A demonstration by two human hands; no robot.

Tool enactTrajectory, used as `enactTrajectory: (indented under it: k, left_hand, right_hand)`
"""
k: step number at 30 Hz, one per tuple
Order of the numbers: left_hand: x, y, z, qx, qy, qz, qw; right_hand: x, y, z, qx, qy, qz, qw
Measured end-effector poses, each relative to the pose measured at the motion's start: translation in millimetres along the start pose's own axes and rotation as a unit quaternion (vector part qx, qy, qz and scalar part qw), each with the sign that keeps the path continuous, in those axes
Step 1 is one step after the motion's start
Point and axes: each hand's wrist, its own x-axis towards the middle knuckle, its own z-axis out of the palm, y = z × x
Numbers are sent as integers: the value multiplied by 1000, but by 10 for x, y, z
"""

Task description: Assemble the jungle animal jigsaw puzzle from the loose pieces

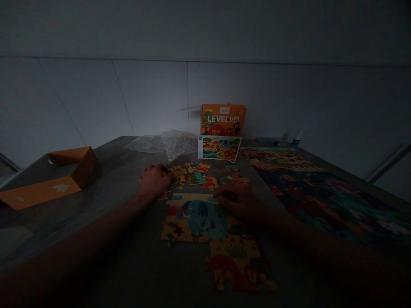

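The scene is very dim. A partly joined jigsaw with a blue elephant and a red lion lies on the dark table in front of me. My left hand is curled among the loose pieces just beyond it; what its fingers hold is hidden. My right hand lies fingers down on the joined puzzle's upper right edge, fingertips pressed on a piece there. An orange puzzle box stands against the wall, and a picture card leans in front of it.
An orange box lid lies at the left. Crumpled clear plastic wrap sits behind the loose pieces. A large finished puzzle covers the table's right side. A white tiled wall rises behind.
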Motion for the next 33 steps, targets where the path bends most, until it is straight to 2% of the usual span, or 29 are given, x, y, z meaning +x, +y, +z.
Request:
enactTrajectory:
  k: [2, 3, 5, 8, 11, 13, 15, 21, 28, 30, 33]
  left_hand:
    - [-9, -5, 34, 5, 40, 16, 999]
    - [-15, -2, 50, 3, 56, 46, 997]
    - [-31, 13, 79, -12, 60, 151, 987]
    - [-72, 46, 114, -37, 11, 316, 948]
    - [-119, 76, 125, -33, -57, 408, 911]
    - [-138, 92, 112, -31, -90, 428, 899]
    - [-142, 106, 93, -34, -96, 425, 900]
    - [-111, 99, 111, -41, -62, 398, 915]
    - [-169, 154, 78, -48, -34, 403, 913]
    - [-265, 216, 18, -64, -41, 438, 896]
    - [-437, 302, -60, -66, -145, 529, 834]
  right_hand:
    - [2, -10, -8, -3, 0, 0, 1000]
    - [3, -13, -9, -4, 0, 0, 1000]
    - [5, -11, -4, -5, 0, 2, 1000]
    - [10, 12, 15, -6, -3, 6, 1000]
    - [14, 35, 29, -9, -5, -4, 1000]
    - [15, 37, 29, -11, -5, -8, 1000]
    - [15, 26, 25, -8, -5, -7, 1000]
    - [14, -9, 19, -14, -8, -7, 1000]
    - [6, 12, 29, -12, 3, -8, 1000]
    - [2, 6, 27, -14, 8, -7, 1000]
    - [30, -4, 13, -7, 22, 12, 1000]
